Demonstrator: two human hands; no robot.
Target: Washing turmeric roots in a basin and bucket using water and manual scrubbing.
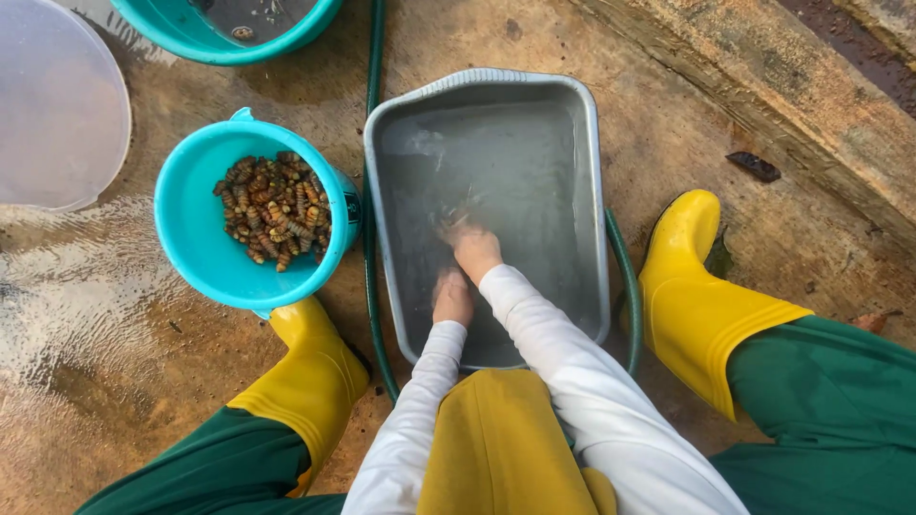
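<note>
Both my hands are in the water of a grey rectangular tub [592, 143] on the ground between my yellow boots. My right hand [472, 248] reaches further in, near the tub's middle, and seems closed around something small and dark under the rippling water; what it is I cannot tell. My left hand [452, 298] lies just behind it, closer to me, fingers hidden under the surface. To the left of the tub stands a turquoise bucket [196, 243] holding several brown, ridged grubs [275, 207].
A green hose [373, 86] runs along the tub's left side and curves around its right. A second turquoise basin [181, 33] and a translucent lid [57, 105] sit at the top left. Wet concrete floor, a raised kerb [763, 86] at the right.
</note>
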